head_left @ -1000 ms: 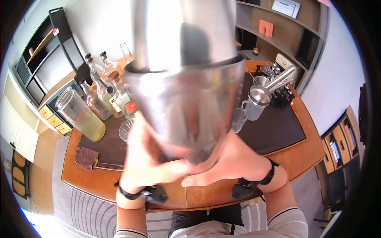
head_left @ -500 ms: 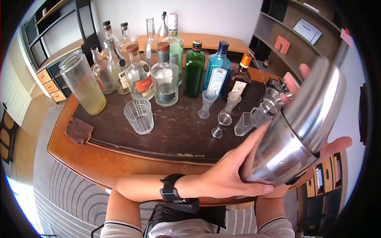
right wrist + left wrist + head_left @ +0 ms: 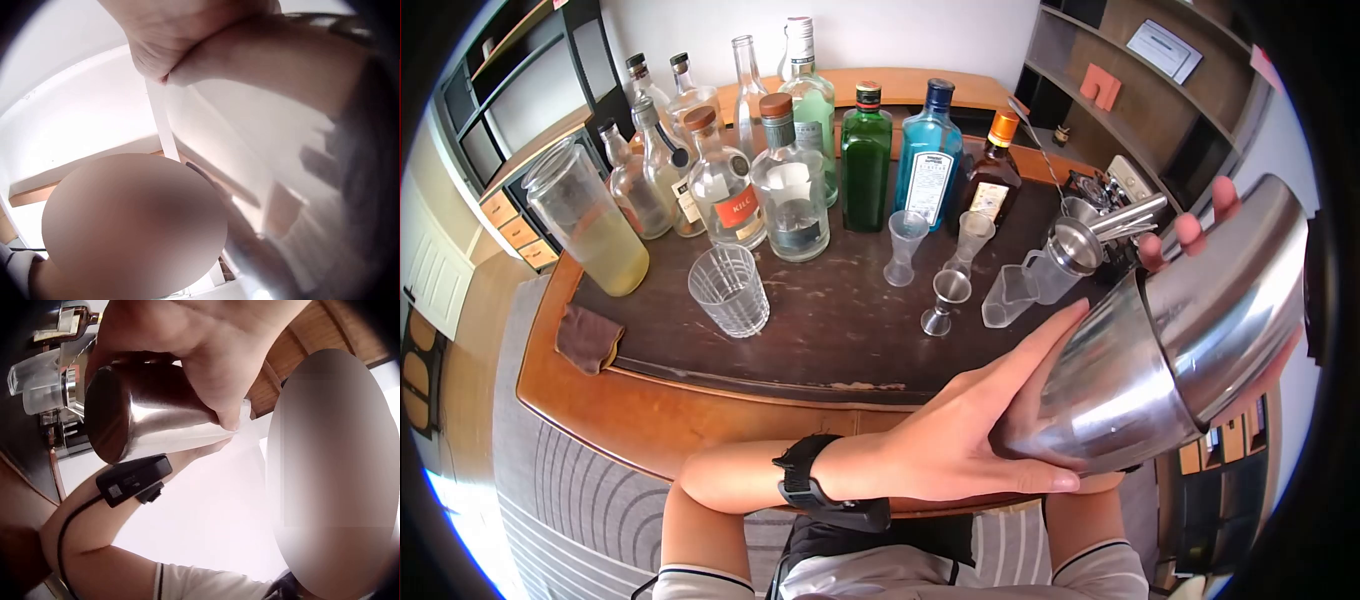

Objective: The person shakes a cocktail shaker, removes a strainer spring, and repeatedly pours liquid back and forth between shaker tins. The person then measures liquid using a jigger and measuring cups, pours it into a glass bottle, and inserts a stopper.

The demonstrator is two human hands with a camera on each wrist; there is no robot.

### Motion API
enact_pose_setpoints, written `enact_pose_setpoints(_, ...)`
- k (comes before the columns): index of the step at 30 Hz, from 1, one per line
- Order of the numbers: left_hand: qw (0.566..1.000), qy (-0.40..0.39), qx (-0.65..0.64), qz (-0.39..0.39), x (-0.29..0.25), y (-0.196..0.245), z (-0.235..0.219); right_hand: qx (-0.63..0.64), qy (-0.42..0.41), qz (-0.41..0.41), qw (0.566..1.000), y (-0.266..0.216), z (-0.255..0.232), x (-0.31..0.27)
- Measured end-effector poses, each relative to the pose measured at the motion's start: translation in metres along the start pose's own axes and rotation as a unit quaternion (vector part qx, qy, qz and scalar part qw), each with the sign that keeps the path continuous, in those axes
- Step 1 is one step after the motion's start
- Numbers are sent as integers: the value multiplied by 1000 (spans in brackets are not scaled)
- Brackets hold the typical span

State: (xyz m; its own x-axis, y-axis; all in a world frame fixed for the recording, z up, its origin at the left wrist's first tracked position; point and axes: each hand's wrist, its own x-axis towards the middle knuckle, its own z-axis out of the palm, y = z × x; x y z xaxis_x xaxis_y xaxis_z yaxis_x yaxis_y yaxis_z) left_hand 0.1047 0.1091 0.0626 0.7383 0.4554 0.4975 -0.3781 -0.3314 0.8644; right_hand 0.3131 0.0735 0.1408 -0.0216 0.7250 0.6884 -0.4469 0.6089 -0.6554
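A two-part steel cocktail shaker [image 3: 1115,385] is held up at the right of the head view, tilted to the upper right, with its narrower tin [image 3: 1235,290] seated inside the wider one. My left hand [image 3: 960,430] grips the wider tin near its base, thumb below and fingers along the upper side. The right hand [image 3: 1190,235] holds the narrower tin from behind; its fingertips show past one side and most of the palm is hidden. In the left wrist view, the shaker's flat base [image 3: 107,415] faces the camera. Blurred steel [image 3: 275,137] fills much of the right wrist view.
Several bottles, including a green bottle [image 3: 866,160] and a blue bottle [image 3: 928,155], line the back of the dark tabletop [image 3: 830,350]. In front are a cut glass [image 3: 730,295], a steel jigger [image 3: 945,300] and clear jiggers. A pitcher [image 3: 595,230] and brown cloth [image 3: 587,340] lie left.
One second ago the shaker was blurred, upright and close before the head camera. It then came to the right and tilted. Since half a second ago, the right fingers have drawn closer against the tin.
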Motion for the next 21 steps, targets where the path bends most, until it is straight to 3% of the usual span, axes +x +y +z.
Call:
enact_pose_setpoints(1, 1000, 19, 1, 0, 0, 3, 1, 0, 3, 0, 1000, -6, 0, 2)
enact_pose_setpoints(3, 999, 38, 4, 0, -2, 3, 0, -45, -78, 102, 991, -21, -7, 4)
enact_pose_setpoints(4, 998, 36, 36, 23, -4, 3, -2, -38, -98, 104, 989, -23, -15, 3)
enact_pose_setpoints(8, 987, 38, 138, 79, -8, 2, -3, -24, -47, 112, 992, -22, -15, -1)
enact_pose_setpoints(13, 988, 51, 129, 75, -9, 6, -2, -37, 20, 112, 993, -23, 2, -10)
enact_pose_setpoints(14, 987, 57, 129, 74, -9, 6, 0, 16, -9, 121, 992, -28, 2, -9)
enact_pose_setpoints(15, 987, 57, 129, 75, -7, 6, 0, -9, -43, 126, 991, -34, 6, -12)
enact_pose_setpoints(16, 987, 54, 121, 96, -4, 8, -1, -3, 4, 198, 980, -55, 14, -13)
enact_pose_setpoints(17, 985, 53, 113, 116, -3, 9, 1, -56, -55, 117, 990, -55, 9, -22)
enact_pose_setpoints(18, 978, 57, 128, 153, 0, 7, 5, -54, -57, 118, 990, -58, 0, -17)
enact_pose_setpoints(20, 977, 82, 151, 128, 4, 11, 16, -103, -239, 75, 963, -70, -26, -4)
enact_pose_setpoints(21, 973, 95, 174, 119, 9, 9, 19, -112, -165, 91, 976, -63, -20, -2)
